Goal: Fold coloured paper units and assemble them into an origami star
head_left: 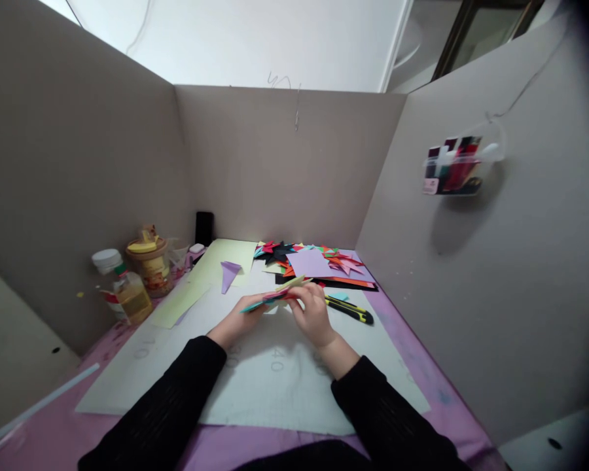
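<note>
Between my two hands, raised over the white mat (275, 405), is a folded paper piece (275, 296) in teal, red and pale yellow. My left hand (240, 320) grips its left part, with the fingers partly hidden behind the paper. My right hand (313, 313) pinches the right side between thumb and fingers. A purple folded paper (230, 275) lies beyond my left hand. Just right of my right hand rests a black and yellow cutter (351, 309). Behind the hands, a square lilac sheet (309, 263) lies on several colourful folded paper stars (276, 252).
At the left stand a white-capped bottle (107, 261), a glue bottle (133, 299) and a tub (150, 267). A black phone (204, 228) leans at the back. Grey panels (289, 163) enclose the table; a clear container (454, 167) hangs on the right one.
</note>
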A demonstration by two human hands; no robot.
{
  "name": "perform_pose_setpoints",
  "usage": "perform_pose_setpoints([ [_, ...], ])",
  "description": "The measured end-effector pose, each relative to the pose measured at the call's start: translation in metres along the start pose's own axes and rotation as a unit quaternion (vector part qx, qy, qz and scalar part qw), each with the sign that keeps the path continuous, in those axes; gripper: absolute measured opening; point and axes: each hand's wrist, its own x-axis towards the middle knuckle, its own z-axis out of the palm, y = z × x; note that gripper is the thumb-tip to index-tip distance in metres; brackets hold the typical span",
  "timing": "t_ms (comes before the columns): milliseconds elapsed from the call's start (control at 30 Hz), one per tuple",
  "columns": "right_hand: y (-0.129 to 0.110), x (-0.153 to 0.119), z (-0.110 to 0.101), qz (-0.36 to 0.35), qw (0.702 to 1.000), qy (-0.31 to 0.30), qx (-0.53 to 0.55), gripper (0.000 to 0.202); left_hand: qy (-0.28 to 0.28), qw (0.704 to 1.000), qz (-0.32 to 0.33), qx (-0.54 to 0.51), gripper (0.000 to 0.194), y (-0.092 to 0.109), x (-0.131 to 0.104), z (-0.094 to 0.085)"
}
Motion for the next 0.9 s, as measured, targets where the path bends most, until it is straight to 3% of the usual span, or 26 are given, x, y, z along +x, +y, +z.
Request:
perform_pose_setpoints([
  [167,0.002,0.0,0.003,0.057,0.997,0.044,0.033,0.01,-0.026,1.0,0.008,0.013,0.033,-0.001,-0.002,0.003],
  [433,0.001,0.004,-0.004,-0.025,0.999,0.022,0.004,0.005,-0.043,0.998,0.032,0.014,0.037,-0.014,0.001,-0.001],
  [667,0.006,0.003,-0.003,-0.093,0.995,0.014,-0.016,0.014,-0.036,0.999,0.023,0.013,0.038,-0.009,0.001,-0.002],
  [900,0.008,0.001,0.003,-0.091,0.995,0.032,-0.037,0.011,-0.024,1.0,0.012,0.01,0.037,-0.01,0.002,0.0],
])
